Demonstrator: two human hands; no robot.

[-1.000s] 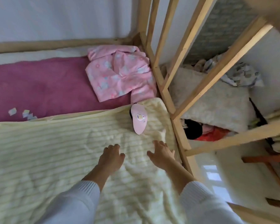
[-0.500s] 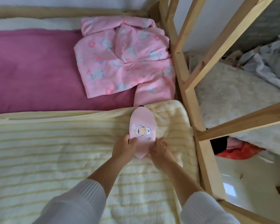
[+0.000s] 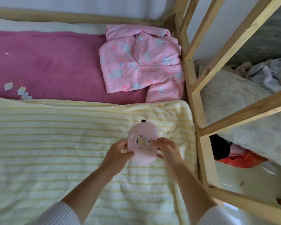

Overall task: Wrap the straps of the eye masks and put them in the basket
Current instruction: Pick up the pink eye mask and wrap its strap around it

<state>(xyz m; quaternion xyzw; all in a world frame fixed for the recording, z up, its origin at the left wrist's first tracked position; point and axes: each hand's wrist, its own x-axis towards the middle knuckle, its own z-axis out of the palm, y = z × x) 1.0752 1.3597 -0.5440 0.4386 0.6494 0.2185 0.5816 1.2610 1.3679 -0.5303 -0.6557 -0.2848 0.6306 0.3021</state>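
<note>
our left hand (image 3: 118, 151) and right hand (image 3: 167, 149) pinch the mask (image 3: 142, 142) by its sides. it looks soft and light; we'd grip its edges.

Soft, even daylight filled the scene, casting only faint shadows. The picture was slightly blurred throughout. Wide-angle distortion bent the pale wooden bed frame (image 3: 191, 88) near the edges. The glossy white floor (image 3: 243, 179) showed mild glare.

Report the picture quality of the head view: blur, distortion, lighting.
Head view: soft overall, with slight motion blur on the left hand and right hand gripping the pink eye mask; wide-angle bending curves the wooden bed frame; even daylight, faint shadows, floor glare at lower right.
</note>
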